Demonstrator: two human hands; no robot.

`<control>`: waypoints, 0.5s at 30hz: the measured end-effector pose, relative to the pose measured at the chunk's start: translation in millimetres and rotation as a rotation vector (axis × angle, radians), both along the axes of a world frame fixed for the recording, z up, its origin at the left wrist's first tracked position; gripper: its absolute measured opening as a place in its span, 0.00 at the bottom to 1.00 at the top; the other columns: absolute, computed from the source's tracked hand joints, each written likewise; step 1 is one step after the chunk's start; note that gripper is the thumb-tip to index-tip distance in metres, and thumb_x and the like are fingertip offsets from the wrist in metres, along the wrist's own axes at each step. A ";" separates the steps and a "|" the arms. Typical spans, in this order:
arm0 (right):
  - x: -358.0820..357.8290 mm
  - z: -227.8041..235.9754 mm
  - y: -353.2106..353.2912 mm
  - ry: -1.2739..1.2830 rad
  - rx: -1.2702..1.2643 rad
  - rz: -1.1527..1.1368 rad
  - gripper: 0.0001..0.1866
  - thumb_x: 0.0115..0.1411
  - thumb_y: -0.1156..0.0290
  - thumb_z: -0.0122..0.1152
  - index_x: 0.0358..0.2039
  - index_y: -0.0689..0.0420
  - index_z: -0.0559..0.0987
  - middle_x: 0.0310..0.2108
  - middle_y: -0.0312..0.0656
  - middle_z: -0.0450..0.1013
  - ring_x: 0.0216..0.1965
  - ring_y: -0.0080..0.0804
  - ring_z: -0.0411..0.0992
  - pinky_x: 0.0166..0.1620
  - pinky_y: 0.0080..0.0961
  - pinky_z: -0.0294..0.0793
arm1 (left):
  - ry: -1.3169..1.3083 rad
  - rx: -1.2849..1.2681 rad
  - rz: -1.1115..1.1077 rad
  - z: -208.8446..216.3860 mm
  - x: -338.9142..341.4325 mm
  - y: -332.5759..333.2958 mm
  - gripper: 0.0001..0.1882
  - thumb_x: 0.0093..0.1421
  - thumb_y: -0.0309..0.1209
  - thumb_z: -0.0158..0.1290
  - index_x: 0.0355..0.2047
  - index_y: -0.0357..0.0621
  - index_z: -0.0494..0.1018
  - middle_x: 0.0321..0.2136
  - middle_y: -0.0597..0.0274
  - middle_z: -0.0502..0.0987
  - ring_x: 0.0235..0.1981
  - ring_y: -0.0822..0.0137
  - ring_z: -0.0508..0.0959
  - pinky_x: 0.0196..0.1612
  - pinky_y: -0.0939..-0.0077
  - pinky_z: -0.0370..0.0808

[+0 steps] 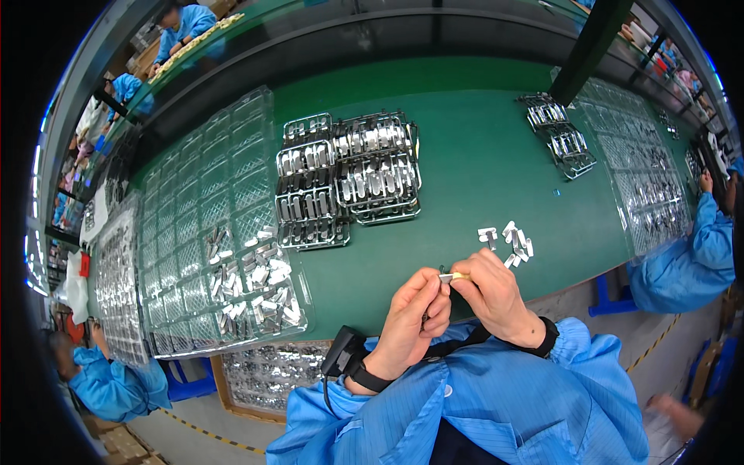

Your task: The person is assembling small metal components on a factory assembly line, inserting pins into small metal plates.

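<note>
Pcs (521,236) nr R hand (496,293) (racks (380,174) beyond)

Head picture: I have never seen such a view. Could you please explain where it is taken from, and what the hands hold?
There is no robot here. The picture comes from a wide fisheye camera on the wearer's head, looking down; that is why straight edges bend. The left hand and right hand are the wearer's own. Their fingertips meet around a small part, whose details are too tiny to tell. On the green table stand filled racks; to the left is a clear tray with loose pieces.
</note>
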State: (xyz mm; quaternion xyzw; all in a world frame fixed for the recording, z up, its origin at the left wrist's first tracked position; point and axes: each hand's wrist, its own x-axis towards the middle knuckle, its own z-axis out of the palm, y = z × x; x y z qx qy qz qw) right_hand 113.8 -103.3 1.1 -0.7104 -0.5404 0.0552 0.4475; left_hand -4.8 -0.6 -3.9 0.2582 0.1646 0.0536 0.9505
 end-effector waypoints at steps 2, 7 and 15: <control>-0.6 -0.4 -0.3 0.008 -0.005 -0.003 0.06 0.51 0.75 0.57 0.30 0.61 0.71 0.22 0.41 0.65 0.25 0.38 0.62 0.28 0.29 0.63 | 0.015 0.021 0.003 0.1 0.0 -0.3 0.10 0.65 0.35 0.36 0.30 0.45 0.61 0.16 0.73 0.54 0.13 0.81 0.52 0.14 0.89 0.47; -2.1 -1.0 0.1 0.043 0.004 -0.015 0.06 0.52 0.75 0.57 0.29 0.61 0.71 0.22 0.41 0.64 0.25 0.37 0.62 0.28 0.29 0.63 | 0.014 0.038 0.008 0.4 -0.1 -1.3 0.10 0.66 0.35 0.36 0.30 0.45 0.61 0.15 0.73 0.54 0.13 0.82 0.51 0.14 0.89 0.47; -3.3 -5.2 -0.3 0.072 0.010 -0.062 0.05 0.53 0.75 0.56 0.29 0.61 0.71 0.21 0.41 0.64 0.24 0.36 0.62 0.27 0.27 0.62 | 0.042 0.073 0.044 8.3 -1.4 -6.9 0.10 0.65 0.35 0.37 0.29 0.46 0.61 0.15 0.73 0.53 0.13 0.82 0.51 0.14 0.89 0.47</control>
